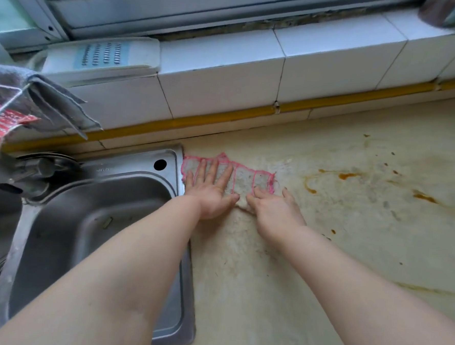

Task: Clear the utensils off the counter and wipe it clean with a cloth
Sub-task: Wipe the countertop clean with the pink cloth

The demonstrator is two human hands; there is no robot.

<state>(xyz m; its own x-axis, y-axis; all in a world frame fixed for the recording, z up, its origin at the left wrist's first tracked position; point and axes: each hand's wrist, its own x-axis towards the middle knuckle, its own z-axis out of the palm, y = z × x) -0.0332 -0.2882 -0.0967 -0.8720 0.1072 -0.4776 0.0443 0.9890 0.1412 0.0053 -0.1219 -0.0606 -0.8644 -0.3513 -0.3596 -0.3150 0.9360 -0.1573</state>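
A white cloth with pink grid lines and a pink edge (243, 180) lies flat on the cream counter (352, 206), just right of the sink. My left hand (210, 188) presses on its left half with straight, spread fingers. My right hand (275, 204) rests on the cloth's lower right part, fingers bent down onto it. Whether it pinches the fabric I cannot tell. Orange-brown stains (348, 176) mark the counter to the right of the cloth.
A steel sink (111, 218) with its tap (35, 168) takes up the left. Grey and red cloths (52, 103) hang above it. A white grater box (103, 56) sits on the tiled sill. A yellow pipe (224, 117) runs along the wall base.
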